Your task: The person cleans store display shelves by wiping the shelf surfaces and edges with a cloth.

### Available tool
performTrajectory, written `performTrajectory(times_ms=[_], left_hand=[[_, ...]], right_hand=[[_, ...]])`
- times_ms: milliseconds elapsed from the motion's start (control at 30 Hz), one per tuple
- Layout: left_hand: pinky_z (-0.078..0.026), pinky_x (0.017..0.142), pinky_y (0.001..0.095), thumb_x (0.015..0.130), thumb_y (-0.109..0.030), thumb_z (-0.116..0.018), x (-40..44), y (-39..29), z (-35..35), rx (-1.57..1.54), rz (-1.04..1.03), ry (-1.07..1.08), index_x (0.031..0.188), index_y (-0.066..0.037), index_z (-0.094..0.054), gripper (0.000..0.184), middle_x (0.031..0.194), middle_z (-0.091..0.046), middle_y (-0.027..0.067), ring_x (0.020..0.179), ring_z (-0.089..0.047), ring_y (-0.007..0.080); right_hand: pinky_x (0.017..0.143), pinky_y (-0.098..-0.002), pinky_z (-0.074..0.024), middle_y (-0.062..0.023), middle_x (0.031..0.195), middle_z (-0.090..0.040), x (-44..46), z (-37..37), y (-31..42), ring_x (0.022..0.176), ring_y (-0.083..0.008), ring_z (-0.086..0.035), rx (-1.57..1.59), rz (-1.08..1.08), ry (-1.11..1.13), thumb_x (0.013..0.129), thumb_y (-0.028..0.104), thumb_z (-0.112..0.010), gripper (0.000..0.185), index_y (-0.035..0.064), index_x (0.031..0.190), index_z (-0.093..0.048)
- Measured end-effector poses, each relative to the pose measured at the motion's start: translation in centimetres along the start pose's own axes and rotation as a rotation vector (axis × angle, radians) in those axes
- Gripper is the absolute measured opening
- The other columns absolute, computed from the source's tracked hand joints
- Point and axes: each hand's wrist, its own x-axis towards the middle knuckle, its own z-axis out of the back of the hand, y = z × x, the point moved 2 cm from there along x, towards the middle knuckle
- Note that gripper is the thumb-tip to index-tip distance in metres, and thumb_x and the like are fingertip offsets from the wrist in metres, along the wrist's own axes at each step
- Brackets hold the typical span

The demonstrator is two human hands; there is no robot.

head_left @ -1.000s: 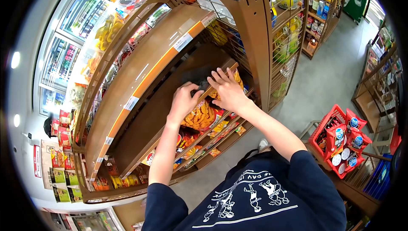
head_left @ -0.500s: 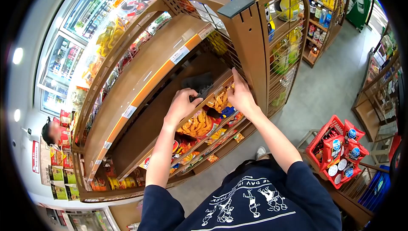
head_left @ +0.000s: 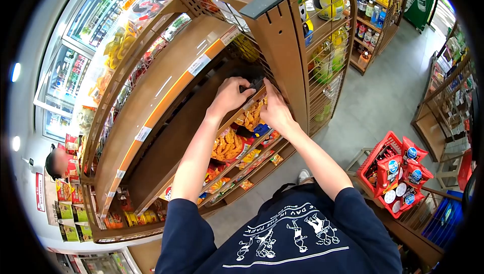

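Note:
A brown shelf unit [head_left: 166, 138] stands in front of me, and its middle shelf shows a bare brown surface near my hands. My left hand [head_left: 232, 95] is closed on a dark grey cloth [head_left: 256, 85] at the right end of that shelf, the cloth bunched and partly hidden. My right hand [head_left: 276, 111] rests at the shelf's front edge by the corner post [head_left: 280, 37]. Its index finger stretches toward the cloth, while some other fingers are hidden. Below lie orange snack bags [head_left: 229, 145] on a lower shelf.
At the right, a red basket [head_left: 364, 173] holds red snack bags [head_left: 389, 173] and round-lidded tubs. Bottles stand behind the wire side rack [head_left: 327, 67]. Grey floor [head_left: 375, 102] runs along the right. Part of another person [head_left: 58, 162] shows at far left.
My left hand has moved along the shelf to its right end with the cloth, closer to my right hand. The cloth looks more bunched. The view has shifted slightly.

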Motion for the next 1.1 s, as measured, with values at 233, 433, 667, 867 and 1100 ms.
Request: performTrajectory(times_ms=[233, 433, 667, 867, 1100], left_hand=[[-0.049, 0.065, 0.0368, 0.081, -0.019, -0.075, 1.3, 0.7, -2.5, -0.077, -0.055, -0.209, 0.088, 0.005, -0.069, 0.026, 0.084, -0.069, 0.0181, 0.067, -0.064, 0.0286], [-0.047, 0.06, 0.0282, 0.09, -0.022, -0.071, -0.3, 2.8, -1.4, -0.655, 0.277, -0.543, 0.09, 0.004, -0.068, 0.026, 0.074, -0.067, 0.0066, 0.065, -0.057, 0.0114], [-0.043, 0.06, 0.024, 0.099, -0.01, -0.057, -7.7, 3.5, 2.5, -1.079, 0.205, -0.868, 0.089, -0.004, -0.064, 0.013, 0.081, -0.063, -0.0004, 0.067, -0.053, 0.006], [-0.046, 0.063, 0.0231, 0.098, -0.01, -0.06, -14.9, 3.9, 3.9, -1.175, 0.125, -0.984, 0.099, -0.002, -0.064, 0.009, 0.086, -0.062, -0.0018, 0.071, -0.053, 0.0042], [-0.046, 0.085, 0.0236, 0.098, -0.008, -0.06, -21.1, 3.0, 3.6, -1.087, 0.158, -0.976, 0.111, 0.001, -0.065, 0.016, 0.101, -0.066, 0.0011, 0.091, -0.058, 0.0067]], right_hand=[[0.112, -0.0435, -0.0339, -0.0302, 0.145, -0.038, 0.1, -0.3, -0.5, 0.136, -0.0418, -0.037, -0.101, -0.035, -0.035, 0.078, -0.002, -0.052, 0.078, -0.0002, 0.15, -0.022], [0.113, -0.0426, -0.0342, -0.0285, 0.147, -0.037, 0.2, -0.8, -1.0, 0.137, -0.0397, -0.037, -0.149, 0.102, -0.092, 0.085, 0.004, -0.057, 0.072, 0.0009, 0.15, -0.025], [0.106, -0.0417, -0.0416, -0.026, 0.131, -0.055, 0.7, -1.4, -1.3, 0.124, -0.0403, -0.051, -0.167, 0.26, -0.282, 0.091, 0.0, -0.057, 0.048, -0.0021, 0.138, -0.045], [0.098, -0.0426, -0.0462, -0.0246, 0.124, -0.059, 1.0, -1.3, -1.3, 0.115, -0.0393, -0.056, -0.168, 0.236, -0.334, 0.091, 0.0, -0.059, 0.044, -0.0004, 0.134, -0.051], [0.1, -0.0421, -0.0454, -0.0248, 0.127, -0.058, 1.0, -1.3, -0.9, 0.119, -0.0398, -0.055, -0.156, 0.244, -0.367, 0.089, -0.002, -0.059, 0.044, -0.0006, 0.132, -0.053]])
